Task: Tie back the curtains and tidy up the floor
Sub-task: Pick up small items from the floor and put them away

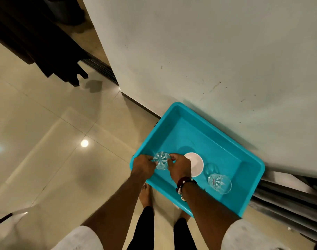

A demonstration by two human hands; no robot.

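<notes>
A turquoise plastic tub (231, 152) stands on the tiled floor against a pale wall. Over its near-left corner both hands hold a clear cut glass (161, 160) with its patterned base facing up. My left hand (144, 164) pinches its left side and my right hand (179, 166) pinches its right side. Inside the tub lie a white bowl (196, 165), partly hidden by my right hand, and a second cut glass (220, 183) tipped on its side. Dark curtains (37, 42) hang at the upper left.
Glossy beige floor tiles (55, 141) spread to the left. A sliding-door track (102, 69) runs beside the dark curtains. Grey pleated fabric (289, 204) lies at the right past the tub. My bare feet stand just before the tub's near edge.
</notes>
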